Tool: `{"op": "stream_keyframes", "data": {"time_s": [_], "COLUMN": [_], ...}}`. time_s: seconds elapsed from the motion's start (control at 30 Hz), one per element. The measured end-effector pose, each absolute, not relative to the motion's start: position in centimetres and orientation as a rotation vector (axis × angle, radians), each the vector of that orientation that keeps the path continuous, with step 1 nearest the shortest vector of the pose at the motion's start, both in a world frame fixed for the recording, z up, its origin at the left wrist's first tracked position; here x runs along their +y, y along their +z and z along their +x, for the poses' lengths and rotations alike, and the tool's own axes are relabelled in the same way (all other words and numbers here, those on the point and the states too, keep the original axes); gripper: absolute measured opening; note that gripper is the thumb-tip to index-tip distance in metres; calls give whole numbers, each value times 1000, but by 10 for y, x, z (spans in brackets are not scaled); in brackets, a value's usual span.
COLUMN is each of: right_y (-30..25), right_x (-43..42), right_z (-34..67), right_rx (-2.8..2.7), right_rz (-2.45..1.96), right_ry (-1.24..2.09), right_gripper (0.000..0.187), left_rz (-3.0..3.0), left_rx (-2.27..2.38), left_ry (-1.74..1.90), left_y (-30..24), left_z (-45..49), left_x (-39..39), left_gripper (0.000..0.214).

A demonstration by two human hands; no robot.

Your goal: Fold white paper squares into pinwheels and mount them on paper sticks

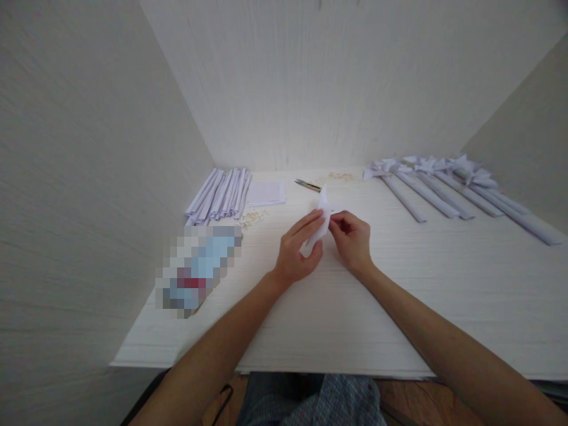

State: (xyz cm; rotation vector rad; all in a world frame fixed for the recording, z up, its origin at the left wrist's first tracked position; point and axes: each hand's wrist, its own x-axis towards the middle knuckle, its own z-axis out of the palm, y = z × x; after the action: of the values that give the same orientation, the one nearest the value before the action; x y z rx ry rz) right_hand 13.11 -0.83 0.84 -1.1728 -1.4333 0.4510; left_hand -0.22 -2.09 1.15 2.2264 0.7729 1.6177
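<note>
A small sheet of white paper (323, 216) is held upright and bent over the middle of the table. My left hand (296, 251) grips it from the left, fingers behind and thumb low at the near edge. On the other side, my right hand (355, 239) is closed in a pinch, its fingertips at the paper's right face. Whatever sits between those fingertips is too small to name. Just beyond the paper lies a pair of thread snips (307, 185) with dark pointed blades.
Rolled paper tubes (222, 195) lie bunched at the back left, beside a stack of paper squares (266, 193). Small pale bits (252, 218) are scattered nearby. Paper pinwheels on rolled sticks (444, 189) line the back right. A blurred bluish object (202, 269) lies at left. Walls enclose the table.
</note>
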Motion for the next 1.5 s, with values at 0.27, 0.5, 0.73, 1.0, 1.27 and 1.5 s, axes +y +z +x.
{"op": "stream_keyframes", "data": {"time_s": [0.27,0.5,0.73,1.0,1.27,1.5], "right_y": [9,13,15,13,8,5], "right_x": [-8,-10,-13,-13,-13,-13], "right_z": [130,131,132,131,132,131], "right_rx": [-1469,-1503,-1603,-1724,-1817,-1836], "right_rz": [-1142,-1169,-1179,-1129,-1110,-1127], "right_ry": [590,505,411,379,271,209], "right_gripper": [11,12,12,12,13,12], "left_rz": [1727,1650,1691,1653,1589,1452], "left_rx": [958,942,1007,1053,1160,1149], "left_ry": [1662,1581,1639,1553,1328,1203], "left_y": [10,8,13,19,14,9], "left_z": [-3,-2,-6,-11,-14,-14], "left_x": [-16,-13,-9,-6,2,6], "left_gripper": [27,26,15,10,13,14]}}
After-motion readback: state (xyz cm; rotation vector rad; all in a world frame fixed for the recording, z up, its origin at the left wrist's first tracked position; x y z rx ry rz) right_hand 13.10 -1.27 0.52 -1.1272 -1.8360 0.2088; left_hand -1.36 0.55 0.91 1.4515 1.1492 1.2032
